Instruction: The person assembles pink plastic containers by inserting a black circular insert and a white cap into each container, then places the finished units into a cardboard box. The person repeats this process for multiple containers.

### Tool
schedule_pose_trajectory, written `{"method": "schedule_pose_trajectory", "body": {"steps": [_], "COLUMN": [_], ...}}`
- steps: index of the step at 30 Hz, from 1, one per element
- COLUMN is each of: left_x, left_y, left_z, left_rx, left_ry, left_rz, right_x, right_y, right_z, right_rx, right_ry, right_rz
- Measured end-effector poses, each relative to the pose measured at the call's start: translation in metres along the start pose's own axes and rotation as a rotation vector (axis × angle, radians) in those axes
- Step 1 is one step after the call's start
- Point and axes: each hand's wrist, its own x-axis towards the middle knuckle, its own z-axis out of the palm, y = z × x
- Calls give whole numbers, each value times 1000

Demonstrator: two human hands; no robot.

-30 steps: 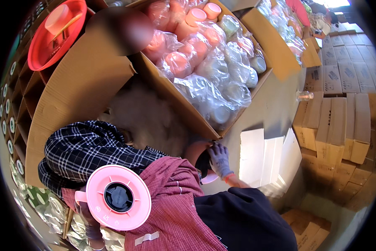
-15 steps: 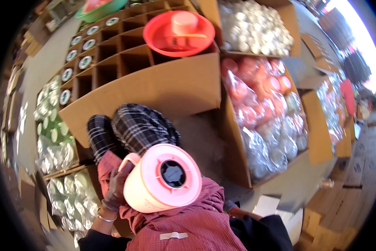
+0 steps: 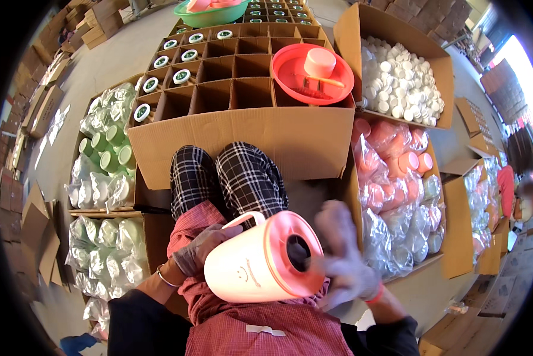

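Observation:
A pale pink jug (image 3: 236, 270) with a small smiling-face print lies tilted over my lap. My left hand (image 3: 202, 248), in a grey glove, is closed on it at the handle side. The jug's pink lid (image 3: 278, 237) faces right and has a round black centre (image 3: 298, 253). Just right of the lid is my right hand (image 3: 352, 270), gloved and blurred by motion. Its fingers look spread, and I make out nothing held in them. Whether a fingertip touches the lid, I cannot tell.
Beyond my knees stands a divided carton (image 3: 242, 133), several cells holding white-rimmed green-topped items. A red basin (image 3: 284, 89) with a pink cup rests on its right corner. White caps (image 3: 403, 83) fill a box behind right. Bagged pink cups (image 3: 391, 160) stand right, bagged green cups (image 3: 106, 148) left.
My right hand has come up from low on the right to the lid. The jug has tipped, turning its lid rightward and showing more of its side. The head view has shifted.

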Motion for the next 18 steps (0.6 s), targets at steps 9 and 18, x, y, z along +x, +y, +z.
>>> {"method": "schedule_pose_trajectory", "body": {"steps": [9, 18], "left_x": [6, 19], "left_y": [74, 85], "left_z": [-15, -15], "left_rx": [232, 878], "left_ry": [549, 609], "left_rz": [310, 565], "right_x": [20, 47], "right_y": [36, 54], "right_z": [57, 55], "right_rx": [936, 818], "right_ry": [411, 561], "right_rz": [713, 715]}}
